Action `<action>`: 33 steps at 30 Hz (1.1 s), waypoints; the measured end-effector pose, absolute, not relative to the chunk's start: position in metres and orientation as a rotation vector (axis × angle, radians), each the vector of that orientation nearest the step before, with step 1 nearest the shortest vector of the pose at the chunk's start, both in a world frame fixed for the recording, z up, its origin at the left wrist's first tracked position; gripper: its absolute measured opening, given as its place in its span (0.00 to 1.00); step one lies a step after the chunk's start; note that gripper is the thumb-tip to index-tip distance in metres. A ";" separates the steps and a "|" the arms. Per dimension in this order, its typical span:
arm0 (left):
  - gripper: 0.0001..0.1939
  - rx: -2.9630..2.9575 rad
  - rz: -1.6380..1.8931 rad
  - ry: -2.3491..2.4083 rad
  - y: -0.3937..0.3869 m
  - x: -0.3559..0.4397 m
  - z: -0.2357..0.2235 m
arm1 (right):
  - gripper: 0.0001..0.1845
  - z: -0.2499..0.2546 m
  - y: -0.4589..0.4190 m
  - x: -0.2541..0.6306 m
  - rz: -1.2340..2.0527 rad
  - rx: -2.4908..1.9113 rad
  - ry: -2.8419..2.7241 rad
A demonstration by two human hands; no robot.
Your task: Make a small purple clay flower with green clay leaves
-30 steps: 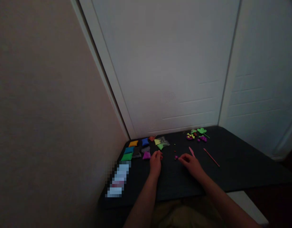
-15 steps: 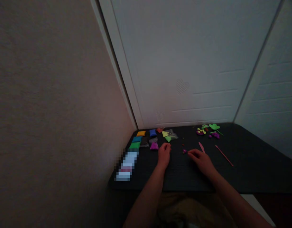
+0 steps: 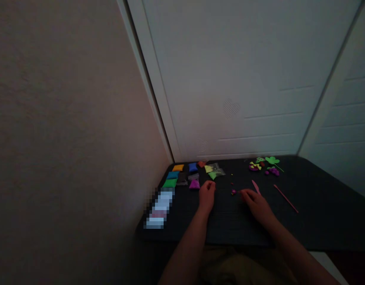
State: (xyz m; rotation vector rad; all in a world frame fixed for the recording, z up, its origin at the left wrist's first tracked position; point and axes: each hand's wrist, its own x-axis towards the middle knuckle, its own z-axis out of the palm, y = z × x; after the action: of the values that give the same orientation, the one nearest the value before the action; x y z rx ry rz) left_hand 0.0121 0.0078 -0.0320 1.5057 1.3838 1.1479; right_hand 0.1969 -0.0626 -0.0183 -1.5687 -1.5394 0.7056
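Note:
My left hand (image 3: 206,194) rests on the dark table with its fingers curled together; whatever they may hold is hidden. To its left lies a bag of magenta clay (image 3: 194,184). My right hand (image 3: 254,201) has thumb and fingers pinched together, and anything between the tips is too small to name. Just left of those fingertips sits a small purple clay piece (image 3: 233,192). Beyond it are a tiny reddish bit (image 3: 232,183) and a tiny yellow bit (image 3: 232,174). A pink plastic knife (image 3: 256,187) lies behind my right hand.
Several coloured clay bags, among them an orange bag (image 3: 178,168) and a green bag (image 3: 169,183), lie at the left. A pixelated bright sheet (image 3: 161,208) is nearer. At the right are a pink stick (image 3: 286,198), a green flower shape (image 3: 272,160) and purple clay lumps (image 3: 273,171).
The view has shifted slightly, so everything appears a little farther right and lower. My right fingertips sit marginally farther from the purple piece. Both hands keep their closed shape.

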 end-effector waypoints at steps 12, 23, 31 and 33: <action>0.14 1.524 1.200 1.384 0.010 0.009 -0.034 | 0.15 -0.021 -0.060 0.192 0.706 -1.474 -1.494; 0.15 1.467 1.239 1.381 0.006 0.010 -0.028 | 0.17 -0.015 -0.063 0.191 0.746 -1.491 -1.478; 0.16 1.477 1.233 1.363 0.007 0.009 -0.029 | 0.18 -0.014 -0.063 0.192 0.761 -1.489 -1.486; 0.16 1.481 1.228 1.361 0.007 0.009 -0.029 | 0.18 -0.014 -0.063 0.191 0.755 -1.505 -1.481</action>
State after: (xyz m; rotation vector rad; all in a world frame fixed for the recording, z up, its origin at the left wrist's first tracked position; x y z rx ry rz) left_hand 0.0093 0.0071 -0.0286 1.4811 1.3609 1.2277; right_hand 0.1913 -0.0631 -0.0136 -1.5050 -1.4808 0.7548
